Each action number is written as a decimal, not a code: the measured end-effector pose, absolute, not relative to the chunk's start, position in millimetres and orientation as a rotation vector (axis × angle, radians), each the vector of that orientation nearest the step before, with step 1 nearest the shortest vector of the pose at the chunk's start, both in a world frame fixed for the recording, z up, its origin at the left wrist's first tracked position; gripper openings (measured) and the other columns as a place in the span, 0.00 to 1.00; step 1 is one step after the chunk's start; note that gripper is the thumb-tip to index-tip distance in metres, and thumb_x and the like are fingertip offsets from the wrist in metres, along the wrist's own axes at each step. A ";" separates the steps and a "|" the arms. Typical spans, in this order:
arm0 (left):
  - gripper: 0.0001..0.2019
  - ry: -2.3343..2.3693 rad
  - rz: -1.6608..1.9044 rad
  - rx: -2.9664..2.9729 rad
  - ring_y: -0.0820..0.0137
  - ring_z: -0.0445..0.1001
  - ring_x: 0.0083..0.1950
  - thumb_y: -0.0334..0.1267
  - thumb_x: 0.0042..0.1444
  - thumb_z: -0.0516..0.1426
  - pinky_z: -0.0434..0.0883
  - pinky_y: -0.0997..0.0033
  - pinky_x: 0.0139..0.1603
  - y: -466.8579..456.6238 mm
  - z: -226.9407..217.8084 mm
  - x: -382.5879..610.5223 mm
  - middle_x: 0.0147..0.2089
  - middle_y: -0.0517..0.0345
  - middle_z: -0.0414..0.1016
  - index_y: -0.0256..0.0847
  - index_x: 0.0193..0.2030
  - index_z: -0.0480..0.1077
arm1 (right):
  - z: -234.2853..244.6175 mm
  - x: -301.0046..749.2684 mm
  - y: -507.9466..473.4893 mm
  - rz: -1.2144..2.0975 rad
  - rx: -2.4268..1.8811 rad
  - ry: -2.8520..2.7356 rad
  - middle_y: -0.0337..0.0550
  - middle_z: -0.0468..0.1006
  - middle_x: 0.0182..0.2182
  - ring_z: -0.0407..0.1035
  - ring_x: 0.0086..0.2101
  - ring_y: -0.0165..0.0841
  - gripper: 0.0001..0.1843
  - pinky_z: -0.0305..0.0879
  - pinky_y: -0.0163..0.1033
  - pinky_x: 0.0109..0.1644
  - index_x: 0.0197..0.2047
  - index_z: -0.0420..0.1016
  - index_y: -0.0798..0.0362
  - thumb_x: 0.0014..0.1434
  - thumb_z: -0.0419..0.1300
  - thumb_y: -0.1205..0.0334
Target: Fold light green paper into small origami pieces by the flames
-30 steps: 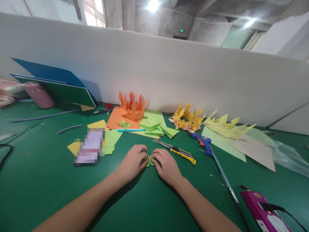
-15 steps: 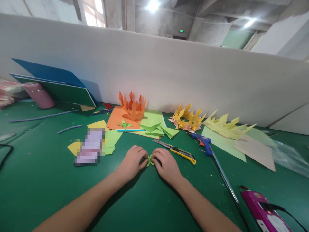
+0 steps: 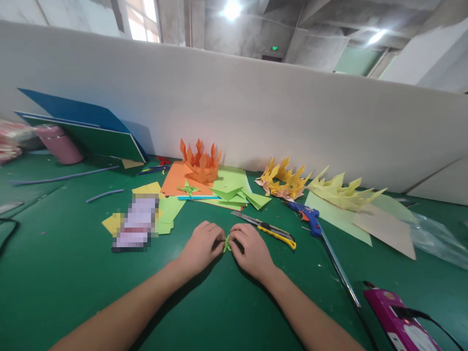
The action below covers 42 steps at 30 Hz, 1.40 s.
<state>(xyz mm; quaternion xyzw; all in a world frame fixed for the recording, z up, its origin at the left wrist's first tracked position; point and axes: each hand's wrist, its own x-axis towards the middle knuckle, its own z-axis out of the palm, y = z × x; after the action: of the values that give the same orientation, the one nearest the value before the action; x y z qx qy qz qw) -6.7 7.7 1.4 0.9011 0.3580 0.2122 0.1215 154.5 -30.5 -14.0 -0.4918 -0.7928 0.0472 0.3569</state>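
My left hand [image 3: 202,247] and my right hand [image 3: 251,250] rest knuckles-up on the green table [image 3: 66,273], fingertips meeting. Between them they pinch a small folded piece of light green paper [image 3: 226,243], mostly hidden by the fingers. Both hands are closed on it. A yellow utility knife [image 3: 269,229] lies just beyond my right hand.
Along the white partition stand an orange paper crown [image 3: 200,163], a yellow one [image 3: 283,183] and a pale yellow one [image 3: 341,191]. Loose coloured sheets [image 3: 230,187], a blue glue gun [image 3: 309,216], a metal ruler [image 3: 340,273], a magenta device [image 3: 397,319] and a pink cup [image 3: 60,144] lie around.
My hands have drawn slightly closer together, so less of the green paper shows between the fingers. Nothing else has moved.
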 end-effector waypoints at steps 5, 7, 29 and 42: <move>0.04 1.076 0.601 2.678 0.66 0.64 0.36 0.31 0.53 0.53 0.63 0.65 0.40 7.6 0.7 -7.7 0.32 0.56 0.68 0.38 0.31 0.68 | -12.8 153.2 -30.5 0.080 -1.279 -2.057 0.47 0.70 0.32 0.63 0.36 0.36 0.06 0.61 0.42 0.41 0.29 0.68 0.54 0.54 0.51 0.71; 0.04 1.073 0.586 2.683 0.66 0.63 0.37 0.31 0.53 0.53 0.63 0.66 0.40 7.1 1.3 -7.6 0.32 0.56 0.66 0.39 0.32 0.69 | -12.6 152.7 -30.5 0.077 -1.278 -2.052 0.47 0.71 0.33 0.63 0.36 0.37 0.06 0.61 0.42 0.41 0.29 0.67 0.54 0.54 0.51 0.71; 0.05 1.118 0.546 2.665 0.64 0.63 0.43 0.32 0.52 0.51 0.57 0.61 0.43 2.8 2.4 -5.9 0.38 0.54 0.68 0.39 0.29 0.67 | -10.7 154.8 -30.3 0.102 -1.254 -2.140 0.46 0.70 0.32 0.61 0.36 0.37 0.07 0.60 0.43 0.42 0.28 0.66 0.53 0.55 0.51 0.71; 0.05 1.074 0.570 2.632 0.65 0.64 0.42 0.29 0.50 0.51 0.57 0.62 0.42 1.2 3.4 -5.4 0.38 0.55 0.68 0.39 0.26 0.66 | -13.8 153.5 -29.5 0.012 -1.244 -2.235 0.46 0.70 0.33 0.59 0.37 0.37 0.08 0.56 0.45 0.46 0.30 0.66 0.54 0.56 0.48 0.72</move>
<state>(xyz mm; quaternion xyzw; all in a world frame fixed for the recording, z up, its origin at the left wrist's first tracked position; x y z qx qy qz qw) -5.4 1.2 3.4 0.9011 0.3677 0.1952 0.1210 153.5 -29.5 -13.8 -0.4657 -0.8368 0.0045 0.2880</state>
